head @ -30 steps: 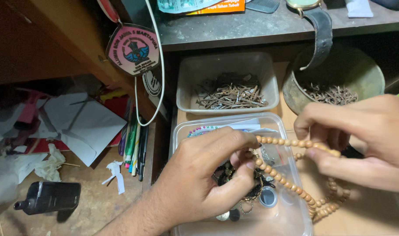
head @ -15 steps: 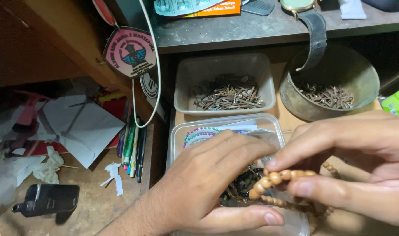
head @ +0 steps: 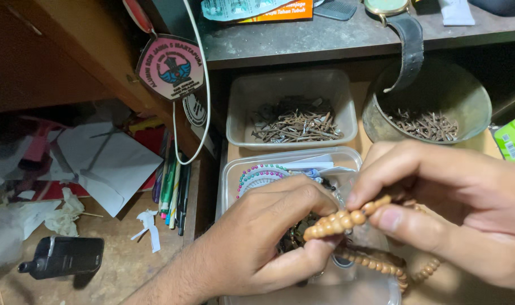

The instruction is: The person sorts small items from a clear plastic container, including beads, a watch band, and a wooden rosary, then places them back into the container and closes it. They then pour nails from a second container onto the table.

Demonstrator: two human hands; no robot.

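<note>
A string of round tan wooden beads (head: 339, 221) is held between both hands above a clear plastic container (head: 234, 172) of small odds and ends. My left hand (head: 266, 243) pinches one end of a short bunched run of beads between thumb and fingers. My right hand (head: 446, 206) pinches the other end with thumb and forefinger. The rest of the strand (head: 382, 264) loops down under my right hand and is partly hidden by it. A wheel of coloured-head pins (head: 257, 176) lies in the container behind my left hand.
A clear tub (head: 348, 99) of rusty nails and a round metal bowl (head: 478, 96) with more nails stand behind. A watch strap (head: 407, 45) hangs from the shelf above. Pens (head: 173, 192), crumpled papers (head: 99, 161) and a black device (head: 62, 257) lie at the left.
Both hands have risen and drawn together. The beads, first stretched out between them, are now bunched into a short run pinched at both ends.
</note>
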